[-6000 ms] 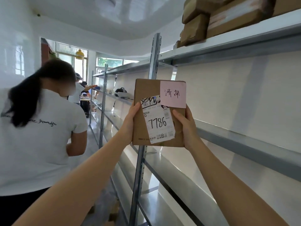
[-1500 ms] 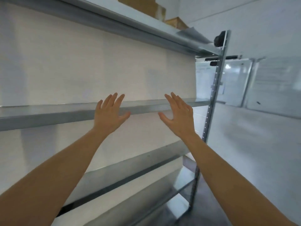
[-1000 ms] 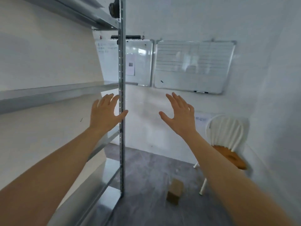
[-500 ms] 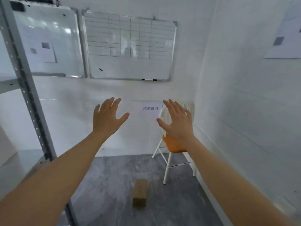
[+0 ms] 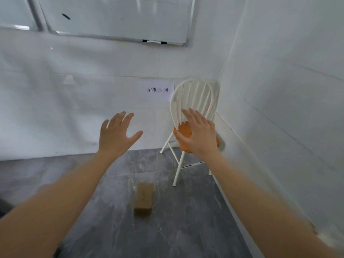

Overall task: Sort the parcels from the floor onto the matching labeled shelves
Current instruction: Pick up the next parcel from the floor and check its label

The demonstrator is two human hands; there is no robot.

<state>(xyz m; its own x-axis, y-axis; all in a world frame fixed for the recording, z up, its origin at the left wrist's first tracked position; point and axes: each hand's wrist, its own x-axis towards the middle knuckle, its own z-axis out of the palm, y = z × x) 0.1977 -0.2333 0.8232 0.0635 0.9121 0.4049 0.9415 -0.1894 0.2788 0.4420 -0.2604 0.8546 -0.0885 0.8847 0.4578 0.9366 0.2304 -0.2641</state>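
Oblong cardboard parcel (image 5: 143,200) — seemingly plain.

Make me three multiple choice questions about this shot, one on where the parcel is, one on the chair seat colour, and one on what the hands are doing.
1. Where does the cardboard parcel lie?
A. On the chair seat
B. On the grey floor, in front of the chair
C. In the left hand

2. What colour is the seat of the white chair?
A. Orange
B. Blue
C. Black

3. What state are the left hand and right hand in?
A. Both gripping the parcel
B. Both closed into fists
C. Both open with fingers spread, holding nothing

Answers:
1 B, the box sits on the floor tiles between the two forearms.
2 A, an orange seat shows beside the right hand.
3 C, both palms are raised and empty.
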